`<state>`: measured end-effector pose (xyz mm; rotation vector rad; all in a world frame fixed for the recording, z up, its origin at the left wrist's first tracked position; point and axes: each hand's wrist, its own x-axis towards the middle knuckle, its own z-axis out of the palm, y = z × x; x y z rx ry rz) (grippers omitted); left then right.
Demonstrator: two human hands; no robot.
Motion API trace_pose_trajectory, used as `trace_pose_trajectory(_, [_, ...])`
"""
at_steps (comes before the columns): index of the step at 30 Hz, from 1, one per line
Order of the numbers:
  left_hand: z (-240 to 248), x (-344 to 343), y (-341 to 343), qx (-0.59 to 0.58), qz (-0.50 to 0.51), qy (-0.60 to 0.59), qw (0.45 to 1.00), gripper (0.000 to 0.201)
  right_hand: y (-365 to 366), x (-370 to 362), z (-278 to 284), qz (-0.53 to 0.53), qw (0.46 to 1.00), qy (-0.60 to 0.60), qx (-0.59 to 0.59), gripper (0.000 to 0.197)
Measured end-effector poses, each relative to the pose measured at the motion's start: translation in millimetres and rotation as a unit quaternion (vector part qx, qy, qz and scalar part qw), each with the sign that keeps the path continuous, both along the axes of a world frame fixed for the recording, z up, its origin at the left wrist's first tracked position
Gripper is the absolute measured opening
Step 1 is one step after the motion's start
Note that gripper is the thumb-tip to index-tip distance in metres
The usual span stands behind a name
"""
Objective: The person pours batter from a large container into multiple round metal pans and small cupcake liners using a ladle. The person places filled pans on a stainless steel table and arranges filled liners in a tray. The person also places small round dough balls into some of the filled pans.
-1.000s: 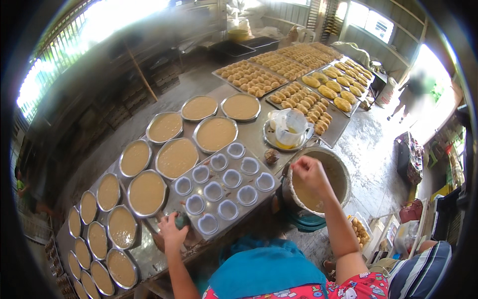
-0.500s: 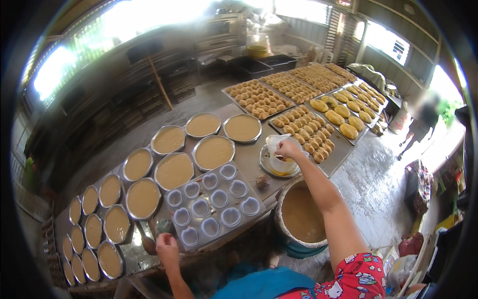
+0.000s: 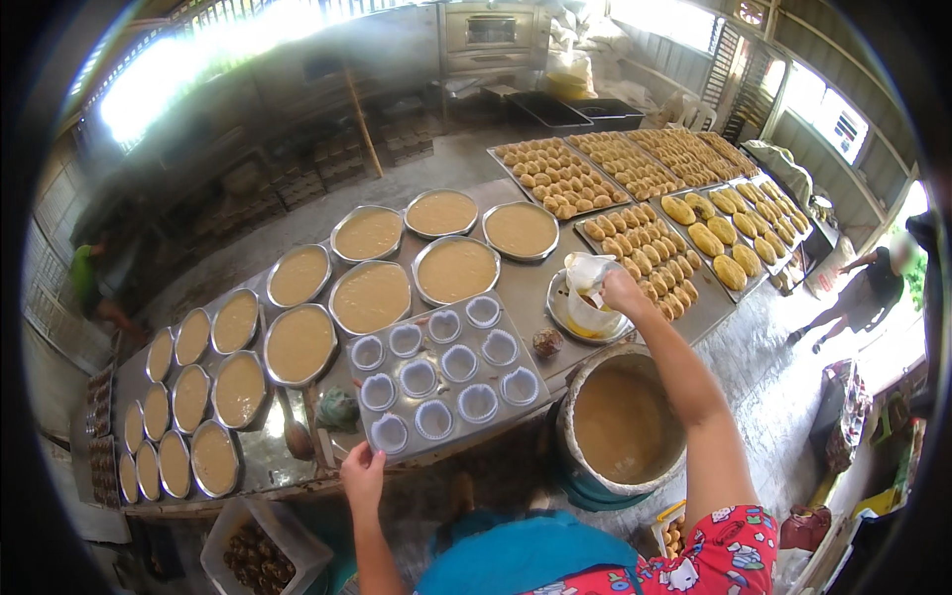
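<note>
My right hand (image 3: 625,294) is closed on the handle of a translucent white jug (image 3: 593,309). The jug rests in or just above a round metal pan (image 3: 558,305) smeared with yellow; its contents are mostly hidden. My left hand (image 3: 363,476) grips the near left corner of a metal muffin tray (image 3: 526,388), fingertips at its rim. White paper liners (image 3: 459,362) sit in the tray's cups, and they look empty. Close to my right forearm stands a large bucket (image 3: 623,421) of light brown batter. Several round metal pans (image 3: 300,344) filled with similar batter cover the table's left side.
Baking sheets of small browned pastries (image 3: 560,177) and larger yellow breads (image 3: 706,240) fill the table's far right. A wooden spoon (image 3: 296,436), a green cloth (image 3: 337,409) and a small jar (image 3: 546,342) lie near the tray. One person (image 3: 868,288) walks at right; another (image 3: 89,283) is at left.
The view has shifted, so the table sits further right and higher. My left hand has closed in on the tray's corner. The right hand still holds the jug at the metal pan.
</note>
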<state>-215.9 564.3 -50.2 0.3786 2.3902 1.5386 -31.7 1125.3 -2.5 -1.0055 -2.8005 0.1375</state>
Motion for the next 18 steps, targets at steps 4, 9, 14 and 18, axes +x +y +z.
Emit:
trace_pose_trajectory(4, [0.9, 5.5, -2.5, 0.048, -0.013, -0.062, 0.997, 0.034, -10.5, -8.2, 10.7, 0.014, 0.996, -0.044, -0.073, 0.016])
trace_pose_trajectory(9, [35.8, 19.1, 28.1, -0.046, 0.015, 0.182, 0.982, 0.04, -21.6, 3.4, 48.6, -0.017, 0.994, -0.029, -0.104, 0.019])
trace_pose_trajectory(14, [71.2, 51.6, 91.8, 0.006, -0.147, 0.316, 0.937, 0.022, -56.3, 24.0, 72.8, 0.01, 0.994, 0.113, -0.012, 0.016])
trace_pose_trajectory(18, [63.6, 77.7, 161.0, 0.059, -0.327, 0.344, 0.878, 0.022, -88.0, 39.1, 79.3, -0.009, 0.981, 0.194, 0.009, 0.012])
